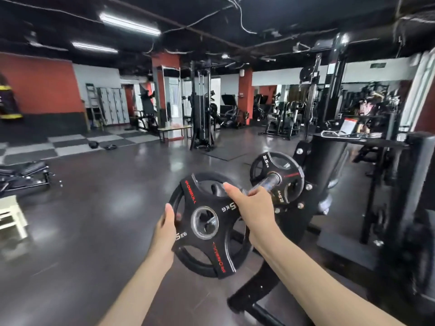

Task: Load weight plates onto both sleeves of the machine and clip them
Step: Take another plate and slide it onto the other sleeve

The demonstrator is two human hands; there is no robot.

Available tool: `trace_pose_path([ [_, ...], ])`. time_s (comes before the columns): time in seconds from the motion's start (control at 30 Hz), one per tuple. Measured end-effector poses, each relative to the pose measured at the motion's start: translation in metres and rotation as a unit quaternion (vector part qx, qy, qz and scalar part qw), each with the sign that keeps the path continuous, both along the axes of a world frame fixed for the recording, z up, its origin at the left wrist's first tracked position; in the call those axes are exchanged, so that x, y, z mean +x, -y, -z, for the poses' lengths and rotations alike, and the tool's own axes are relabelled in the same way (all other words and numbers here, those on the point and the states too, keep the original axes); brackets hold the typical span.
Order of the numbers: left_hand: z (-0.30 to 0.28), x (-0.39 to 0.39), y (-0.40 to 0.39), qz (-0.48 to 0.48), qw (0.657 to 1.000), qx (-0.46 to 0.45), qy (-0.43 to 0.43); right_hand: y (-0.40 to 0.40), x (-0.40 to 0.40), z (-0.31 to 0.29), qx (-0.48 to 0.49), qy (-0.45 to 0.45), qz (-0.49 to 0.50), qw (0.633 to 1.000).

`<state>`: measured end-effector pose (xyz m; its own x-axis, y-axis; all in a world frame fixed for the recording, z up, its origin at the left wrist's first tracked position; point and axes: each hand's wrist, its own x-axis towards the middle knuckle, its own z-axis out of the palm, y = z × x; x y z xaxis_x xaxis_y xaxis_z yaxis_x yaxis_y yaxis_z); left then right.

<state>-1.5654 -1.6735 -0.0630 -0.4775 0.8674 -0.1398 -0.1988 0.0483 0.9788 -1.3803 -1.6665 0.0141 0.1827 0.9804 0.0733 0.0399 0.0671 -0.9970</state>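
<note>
Nearest, the left hand (167, 228) grips the left rim of a black 5 kg plate (208, 225), fingers clamped over its edge. The right hand (249, 203) holds the plate's upper right edge, fingers curled through a cut-out. The plate is held in the air, tilted, just before the end of the chrome sleeve (267, 183). Farther right, a 2.5 kg plate (277, 176) sits on that sleeve against the black machine (329, 165).
</note>
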Motion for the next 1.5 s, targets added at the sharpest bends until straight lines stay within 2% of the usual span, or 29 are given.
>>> trace_pose_path([
  [0.13,0.021,-0.005,-0.001,0.018,0.998,-0.004,0.053,-0.004,-0.015,0.008,-0.003,0.079,0.020,0.997],
  [0.33,0.021,0.000,-0.020,0.067,0.985,-0.060,0.148,-0.009,-0.014,0.018,0.006,0.121,0.055,0.991],
  [0.47,0.021,0.004,-0.030,0.086,0.974,-0.155,0.143,-0.006,-0.015,0.025,0.006,0.143,0.070,0.987],
  [0.53,0.023,0.005,-0.034,0.131,0.964,-0.174,0.151,-0.005,-0.015,0.027,0.024,0.174,0.069,0.982],
  [0.77,0.008,0.007,-0.032,0.248,0.944,-0.147,0.161,-0.005,-0.017,0.027,0.053,0.199,0.061,0.977],
  [0.9,0.004,0.018,-0.033,0.207,0.952,-0.167,0.150,-0.004,-0.017,0.026,0.067,0.212,0.061,0.973],
  [1.1,-0.004,0.030,-0.033,0.218,0.953,-0.119,0.173,-0.002,-0.019,0.032,0.105,0.247,0.063,0.961],
  [1.23,-0.004,0.034,-0.044,0.254,0.951,-0.098,0.146,-0.012,-0.012,0.031,0.126,0.260,0.085,0.953],
  [1.37,-0.020,0.022,-0.061,0.291,0.943,-0.147,0.069,-0.029,0.004,0.034,0.124,0.232,0.080,0.961],
  [1.5,-0.031,0.022,-0.094,0.343,0.927,-0.152,0.008,-0.050,0.019,0.042,0.148,0.223,0.094,0.959],
])
